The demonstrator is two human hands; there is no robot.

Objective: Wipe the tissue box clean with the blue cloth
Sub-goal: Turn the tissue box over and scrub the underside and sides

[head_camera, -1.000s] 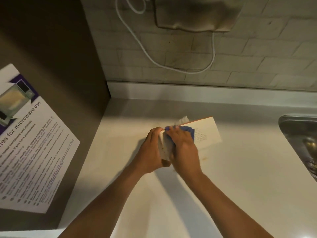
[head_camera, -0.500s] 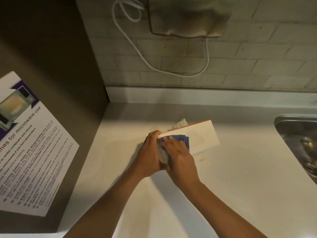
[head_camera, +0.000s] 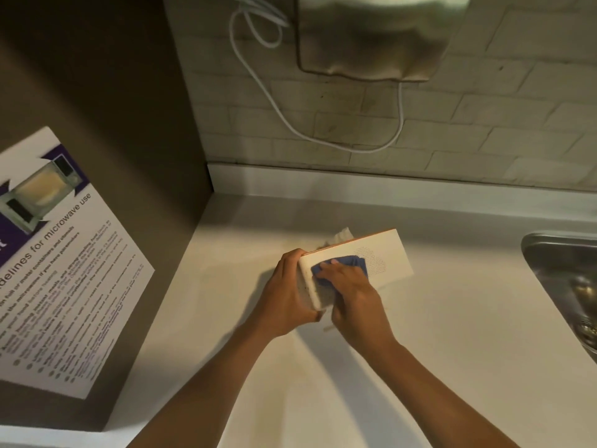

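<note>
A cream tissue box [head_camera: 387, 253] with an orange edge is tipped up on the white counter [head_camera: 452, 350], and a tissue [head_camera: 342, 236] pokes out behind it. My left hand [head_camera: 287, 292] grips the box's near left end, fingers curled over its top corner. My right hand [head_camera: 352, 295] presses a folded blue cloth [head_camera: 350, 263] flat against the box's upward face, near the left end. Most of the cloth is hidden under my fingers.
A steel sink [head_camera: 568, 286] is set into the counter at the right. A brown cabinet side with a microwave guidelines poster [head_camera: 55, 270] stands at the left. On the tiled wall behind hang a pale appliance [head_camera: 371, 37] and a looping white cable [head_camera: 323, 134].
My right hand has slid the blue cloth a little leftward and down along the box's face. The box and my left hand stay about where they were; the view has shifted slightly.
</note>
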